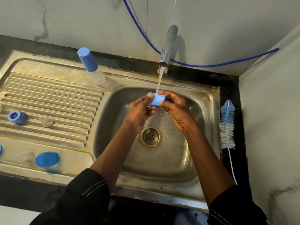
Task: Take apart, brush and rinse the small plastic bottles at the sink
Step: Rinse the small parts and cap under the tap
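My left hand (140,111) and my right hand (176,108) hold a small blue bottle cap (157,99) between their fingertips over the sink basin (191,159). Water from the tap (168,46) runs onto the cap. A clear bottle with a blue cap (90,65) stands upright at the back of the drainboard (48,95). A blue ring-shaped part (16,116) and a small clear part (46,121) lie on the drainboard ribs. Another blue-capped bottle (47,159), blurred, stands near the front edge. A blue and white bottle brush (227,125) lies on the counter right of the sink.
The drain (150,136) sits in the middle of the basin. A blue hose (203,64) runs along the wall behind the tap. A wall corner closes in on the right. Another blue piece (0,150) shows at the left frame edge.
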